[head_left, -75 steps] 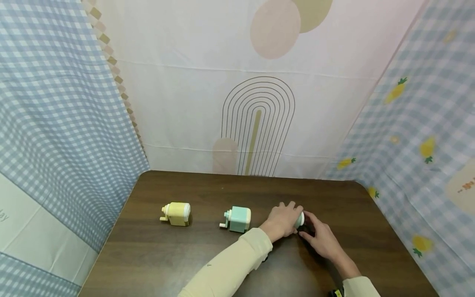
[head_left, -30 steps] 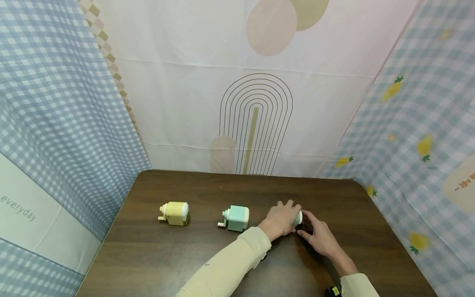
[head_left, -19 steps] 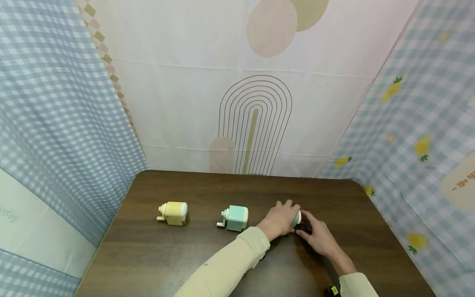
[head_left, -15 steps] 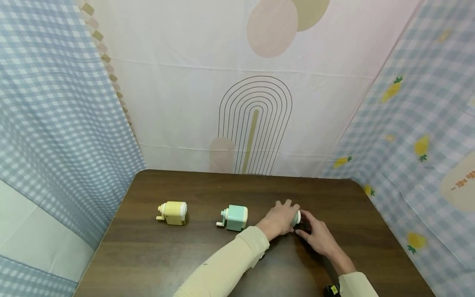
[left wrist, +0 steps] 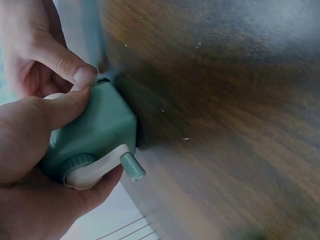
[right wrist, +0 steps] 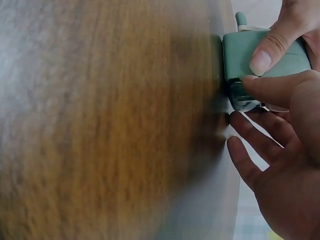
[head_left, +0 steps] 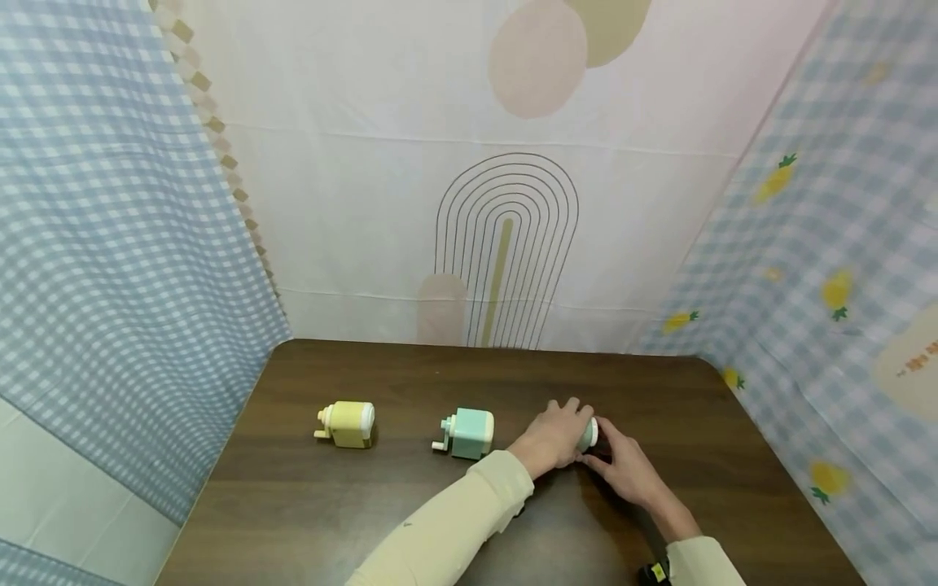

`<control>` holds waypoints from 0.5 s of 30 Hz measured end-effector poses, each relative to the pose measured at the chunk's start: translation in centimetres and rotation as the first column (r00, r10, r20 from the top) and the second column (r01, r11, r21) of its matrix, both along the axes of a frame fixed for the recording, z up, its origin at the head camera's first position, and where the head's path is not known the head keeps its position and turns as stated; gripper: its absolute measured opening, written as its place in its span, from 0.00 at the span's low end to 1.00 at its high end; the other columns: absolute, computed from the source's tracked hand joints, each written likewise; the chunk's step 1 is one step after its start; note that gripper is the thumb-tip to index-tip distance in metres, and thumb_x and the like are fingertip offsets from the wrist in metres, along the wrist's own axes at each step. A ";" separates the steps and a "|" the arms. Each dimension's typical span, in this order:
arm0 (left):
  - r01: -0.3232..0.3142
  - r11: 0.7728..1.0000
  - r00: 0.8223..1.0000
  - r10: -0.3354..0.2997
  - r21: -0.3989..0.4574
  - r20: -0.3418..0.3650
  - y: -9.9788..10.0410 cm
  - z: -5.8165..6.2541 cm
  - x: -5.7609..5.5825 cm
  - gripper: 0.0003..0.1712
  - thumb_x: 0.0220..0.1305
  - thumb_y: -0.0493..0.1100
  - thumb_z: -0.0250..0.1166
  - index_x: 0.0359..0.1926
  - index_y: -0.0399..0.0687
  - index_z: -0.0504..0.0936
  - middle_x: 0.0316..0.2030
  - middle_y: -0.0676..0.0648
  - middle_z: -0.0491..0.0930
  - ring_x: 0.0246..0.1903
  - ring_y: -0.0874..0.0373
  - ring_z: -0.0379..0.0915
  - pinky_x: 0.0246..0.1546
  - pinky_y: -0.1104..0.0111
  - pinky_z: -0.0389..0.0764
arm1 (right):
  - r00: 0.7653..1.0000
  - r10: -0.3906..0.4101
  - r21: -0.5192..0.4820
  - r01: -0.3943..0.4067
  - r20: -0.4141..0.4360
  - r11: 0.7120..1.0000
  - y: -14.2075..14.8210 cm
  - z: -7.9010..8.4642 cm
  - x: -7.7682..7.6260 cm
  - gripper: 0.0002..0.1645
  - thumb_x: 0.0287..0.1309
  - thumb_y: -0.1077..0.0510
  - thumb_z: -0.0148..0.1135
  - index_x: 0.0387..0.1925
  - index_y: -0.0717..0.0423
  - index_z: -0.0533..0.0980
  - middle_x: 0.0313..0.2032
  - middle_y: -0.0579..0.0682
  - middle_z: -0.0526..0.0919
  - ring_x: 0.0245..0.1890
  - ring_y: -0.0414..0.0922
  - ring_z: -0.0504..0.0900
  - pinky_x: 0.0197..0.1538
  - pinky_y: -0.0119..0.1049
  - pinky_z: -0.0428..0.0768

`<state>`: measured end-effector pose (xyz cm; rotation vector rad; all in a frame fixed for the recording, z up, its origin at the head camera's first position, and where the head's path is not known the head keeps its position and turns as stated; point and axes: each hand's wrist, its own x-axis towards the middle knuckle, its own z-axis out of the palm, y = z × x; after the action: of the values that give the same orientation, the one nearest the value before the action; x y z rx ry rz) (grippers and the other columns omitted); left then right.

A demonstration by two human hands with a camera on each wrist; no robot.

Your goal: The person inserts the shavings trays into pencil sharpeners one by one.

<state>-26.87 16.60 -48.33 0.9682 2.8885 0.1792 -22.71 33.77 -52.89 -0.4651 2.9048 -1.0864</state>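
Note:
A dark green pencil sharpener (left wrist: 105,120) with a white crank and green knob (left wrist: 132,167) stands at the right of the table. My left hand (head_left: 557,433) grips its body, thumb on one side and fingers round the other. My right hand (head_left: 632,470) is at the rear end, by the white rim. In the right wrist view its thumb (right wrist: 275,90) presses the sharpener's lower edge beside a dark, see-through part (right wrist: 242,95), with other fingers spread below. The right index fingertip's contact is partly hidden.
A mint pencil sharpener (head_left: 471,433) stands left of my left hand, a yellow one (head_left: 352,424) farther left; both cranks point left. The brown table (head_left: 330,505) ends at a cloth backdrop (head_left: 366,244), with checked cloths on both sides.
My right thumb has moved in against the sharpener's rear end. The left hand keeps its grip in place. The head view shifts slightly; the other two sharpeners stay put.

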 end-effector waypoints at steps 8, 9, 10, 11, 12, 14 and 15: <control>0.016 1.000 1.000 -0.016 -0.003 -0.004 0.0 -0.5 -0.2 0.40 0.60 0.58 0.74 0.68 0.61 0.66 0.63 0.53 0.68 0.54 0.52 0.71 0.37 0.69 0.84 | 1.000 -0.016 -0.003 0.016 0.003 1.000 -0.1 -0.1 0.0 0.40 0.63 0.64 0.69 0.72 0.58 0.62 0.59 0.64 0.79 0.55 0.57 0.82 0.51 0.54 0.85; 0.016 1.000 1.000 -0.016 -0.006 -0.007 0.0 -0.5 -0.2 0.40 0.60 0.58 0.74 0.68 0.61 0.66 0.63 0.53 0.68 0.54 0.52 0.71 0.37 0.70 0.84 | 1.000 -0.018 0.001 0.018 0.000 1.000 -0.1 0.0 0.0 0.40 0.63 0.64 0.69 0.72 0.58 0.62 0.59 0.64 0.79 0.55 0.57 0.82 0.51 0.54 0.85; 0.017 1.000 1.000 -0.017 -0.010 -0.010 0.1 -0.6 -0.3 0.39 0.60 0.58 0.74 0.68 0.61 0.66 0.63 0.53 0.68 0.54 0.51 0.71 0.37 0.70 0.85 | 1.000 -0.018 0.003 0.018 -0.001 1.000 -0.2 0.0 0.0 0.39 0.63 0.64 0.69 0.72 0.58 0.62 0.59 0.64 0.79 0.55 0.57 0.82 0.51 0.54 0.85; 0.016 1.000 1.000 -0.016 -0.011 -0.010 0.1 -0.6 -0.3 0.39 0.60 0.58 0.74 0.68 0.61 0.66 0.63 0.53 0.68 0.54 0.51 0.71 0.37 0.69 0.85 | 1.000 -0.018 0.009 0.018 -0.002 1.000 -0.2 0.0 -0.1 0.39 0.63 0.64 0.69 0.72 0.58 0.62 0.59 0.64 0.79 0.55 0.57 0.81 0.51 0.54 0.85; 0.015 1.000 1.000 -0.015 -0.011 -0.009 0.1 -0.6 -0.3 0.39 0.60 0.58 0.74 0.68 0.61 0.66 0.63 0.53 0.68 0.54 0.51 0.71 0.37 0.69 0.85 | 1.000 -0.019 0.009 0.019 0.001 1.000 -0.3 0.0 -0.1 0.39 0.63 0.63 0.69 0.72 0.58 0.62 0.59 0.64 0.79 0.56 0.57 0.81 0.51 0.55 0.84; 0.012 1.000 1.000 -0.012 -0.012 -0.008 0.1 -0.6 -0.3 0.40 0.60 0.58 0.74 0.68 0.61 0.66 0.63 0.52 0.68 0.54 0.50 0.71 0.37 0.69 0.85 | 1.000 -0.021 0.008 0.021 0.001 1.000 -0.4 0.0 -0.1 0.39 0.63 0.63 0.69 0.72 0.58 0.62 0.59 0.64 0.79 0.56 0.57 0.81 0.52 0.55 0.84; 0.009 1.000 1.000 -0.010 -0.012 -0.009 0.1 -0.5 -0.4 0.40 0.60 0.58 0.74 0.68 0.61 0.66 0.64 0.52 0.68 0.54 0.50 0.71 0.37 0.69 0.85 | 1.000 -0.020 0.008 0.020 0.002 1.000 -0.4 0.1 -0.2 0.39 0.64 0.63 0.69 0.72 0.59 0.62 0.59 0.64 0.79 0.56 0.58 0.81 0.52 0.55 0.84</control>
<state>-27.26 16.74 -48.87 0.9830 2.8890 0.1571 -22.89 33.39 -52.82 -0.4351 2.9169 -1.0770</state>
